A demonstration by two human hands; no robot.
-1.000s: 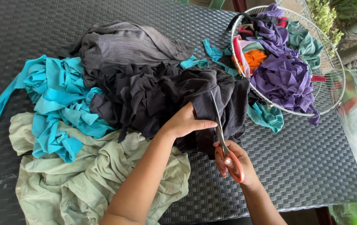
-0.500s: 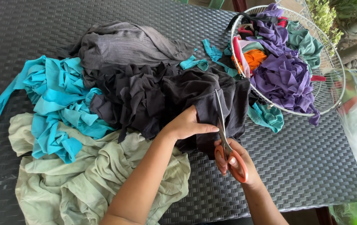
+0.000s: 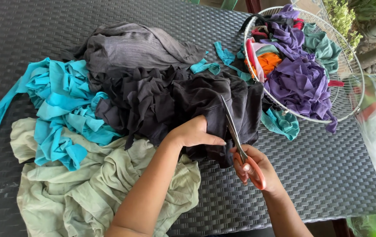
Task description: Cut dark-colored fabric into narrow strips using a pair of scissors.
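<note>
since a second ago the scissors [image 3: 236, 136] have closed along their cut and the right hand [image 3: 253, 169] has barely shifted. nearest, the right hand's fingers are clenched through the orange handles, blades pointing away into the black cloth [image 3: 205, 98]. just left of it the left hand [image 3: 192, 134] lies flat on that cloth, fingers pressing it down beside the blades, grasping a fold. pale green fabric [image 3: 87, 188] spreads to the near left, close to the near edge of the dark woven surface [image 3: 319, 175], whose right part lies bare. further off sit teal strips [image 3: 60, 105] and a grey garment [image 3: 131, 46]. at the far right a wire basket [image 3: 350, 87] holds purple scraps [image 3: 297, 79].
</note>
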